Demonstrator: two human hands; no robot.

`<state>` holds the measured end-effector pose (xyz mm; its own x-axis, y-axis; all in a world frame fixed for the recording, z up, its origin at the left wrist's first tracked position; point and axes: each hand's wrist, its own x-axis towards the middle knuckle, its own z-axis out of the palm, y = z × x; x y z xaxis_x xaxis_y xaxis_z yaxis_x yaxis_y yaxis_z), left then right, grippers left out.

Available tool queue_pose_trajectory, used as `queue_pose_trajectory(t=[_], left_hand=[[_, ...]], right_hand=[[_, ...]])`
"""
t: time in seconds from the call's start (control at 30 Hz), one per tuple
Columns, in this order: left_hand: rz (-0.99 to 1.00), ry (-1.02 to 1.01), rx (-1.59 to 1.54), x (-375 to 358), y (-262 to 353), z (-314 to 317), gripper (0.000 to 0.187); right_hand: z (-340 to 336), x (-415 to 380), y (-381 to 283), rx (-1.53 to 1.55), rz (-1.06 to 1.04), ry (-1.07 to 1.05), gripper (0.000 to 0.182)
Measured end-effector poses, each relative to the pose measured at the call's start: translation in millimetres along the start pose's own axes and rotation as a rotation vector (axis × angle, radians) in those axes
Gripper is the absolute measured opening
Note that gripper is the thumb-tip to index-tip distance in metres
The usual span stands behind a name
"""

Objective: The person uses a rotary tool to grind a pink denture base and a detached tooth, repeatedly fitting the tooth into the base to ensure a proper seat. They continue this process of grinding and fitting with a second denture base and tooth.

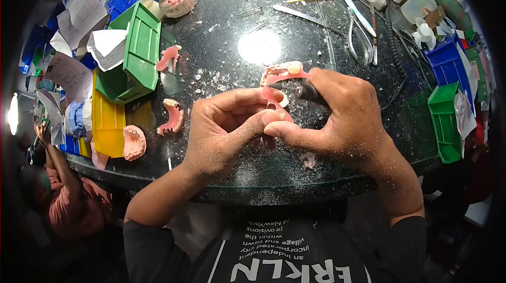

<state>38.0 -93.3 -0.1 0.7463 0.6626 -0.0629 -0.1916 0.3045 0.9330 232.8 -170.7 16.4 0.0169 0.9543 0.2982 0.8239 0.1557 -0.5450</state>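
Observation:
My left hand (221, 133) pinches a pink partial denture (274, 95) between thumb and fingertips. My right hand (345, 114) is wrapped round a dark rotary handpiece (307, 93), its tip pointing left at the denture. The right thumb reaches across to the left thumb tip, by the denture's lower edge. Just beyond the fingers shows a pink plate with teeth (289, 75), partly covered by the right index finger. Pale dust coats both hands and forearms. To the left lie two more pink partial dentures, one upper (168, 59) and one lower (172, 118).
At left stand green (142, 54) and yellow (108, 119) bins with papers, beside a pink dental cast (134, 142). Pliers (359, 40), a toothbrush (350, 3) and metal tools lie at the back right. A green bin (444, 125) stands right. Another person (74, 204) sits far left.

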Motion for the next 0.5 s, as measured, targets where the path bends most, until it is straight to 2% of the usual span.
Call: queue_pose_trajectory(t=[0.07,0.17,0.27,0.37,0.47,0.5], left_hand=[[-0.028,-0.036,-0.036,0.7,1.9,-2.1,0.026],[-0.035,-0.025,-0.001,0.0,1.7,-1.9,0.027],[-0.026,0.001,0.050,-1.1,3.2,0.5,0.031],[-0.043,0.015,0.066,-0.6,2.9,1.5,0.035],[-0.045,0.031,0.099,-1.3,2.7,0.7,0.039],[-0.047,0.028,0.107,-1.1,3.6,1.2,0.040]], right_hand=[[1.1,-0.6,0.7,-0.001,-0.001,-0.002,0.054],[-8.6,-1.2,-5.0,-0.143,0.087,-0.177,0.056],[0.3,-0.4,0.6,-0.021,0.004,0.038,0.055],[-6.9,-1.9,-4.5,-0.134,0.091,-0.172,0.056],[-0.7,0.7,1.1,-0.035,0.024,0.027,0.068],[-1.5,0.4,0.1,-0.048,0.057,-0.044,0.069]])
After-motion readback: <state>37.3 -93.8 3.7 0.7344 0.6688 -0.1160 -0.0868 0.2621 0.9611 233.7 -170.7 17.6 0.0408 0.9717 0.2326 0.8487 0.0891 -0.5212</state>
